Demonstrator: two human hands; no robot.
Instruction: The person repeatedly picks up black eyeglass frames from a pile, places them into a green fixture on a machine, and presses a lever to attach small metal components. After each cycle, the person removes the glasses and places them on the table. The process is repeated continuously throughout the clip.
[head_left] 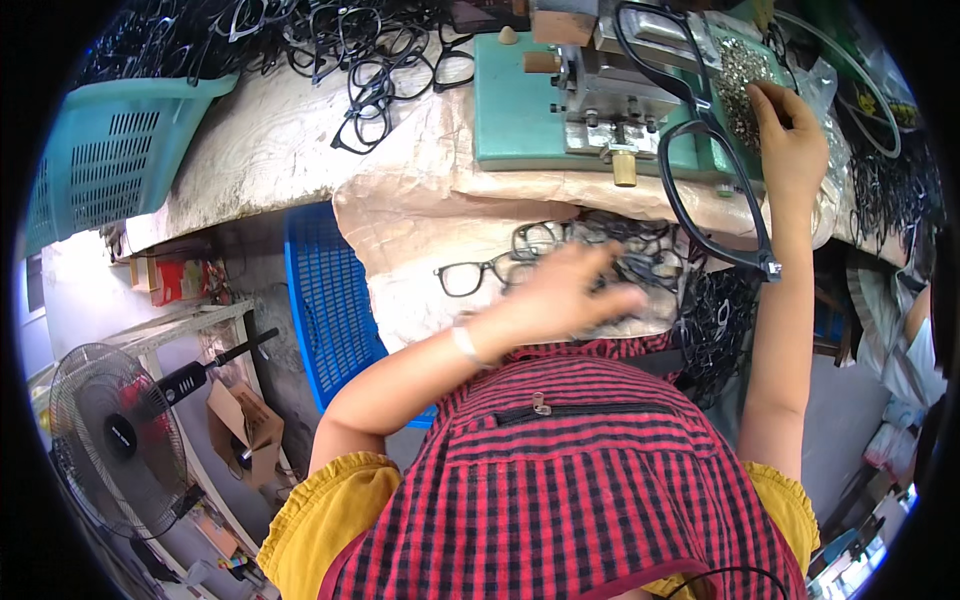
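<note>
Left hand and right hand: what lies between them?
In the head view, a black eyeglass frame stands between the left hand and the right hand.

We see the press machine [600,100] at twelve o'clock on the workbench [270,150], a heap of spectacle frames [350,50] at eleven, a basket [110,150] at ten. A bag of small metal parts [740,75], perhaps screws, lies at one o'clock. A crate [330,300] stands below the bench, a fan [120,440] at eight.

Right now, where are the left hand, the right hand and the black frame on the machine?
left hand [565,295], head view, back of the hand.
right hand [790,140], head view, back of the hand.
black frame [712,190], head view, lower rim.
</note>
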